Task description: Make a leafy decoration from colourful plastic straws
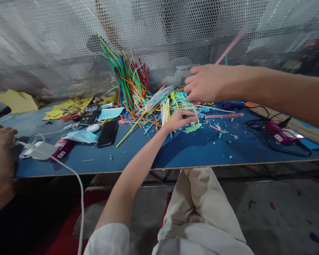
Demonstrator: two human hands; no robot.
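**Pink strip pinched over a tangle of loose sticks**

Pink and thin, the strip (230, 46) rises from our right hand (207, 83), whose grip is closed around its lower end, fingers curled tight above the pile. Below it our left hand (179, 120) rests on the blue worktop (191, 148), its grip pinched shut on what looks like a small green foam piece (192, 112) at the pile's near edge; we cannot tell exactly how much it holds.

Around both hands lies the heap of coloured sticks (133, 83), some leaning against the mesh screen (55, 42), others splayed flat. We judge the leaning bundle the main risk: a brush from our right wrist could topple it across the work. Foam crumbs (220, 130) litter the surface and could cling to anything set down.

Further out, the purple glue gun (280, 132) and its cable lie near our right forearm, so a careless sweep might snag the cord. To the left, a black phone (107, 133), a face mask (79, 136) and another person's hand (0, 141) sit well apart.
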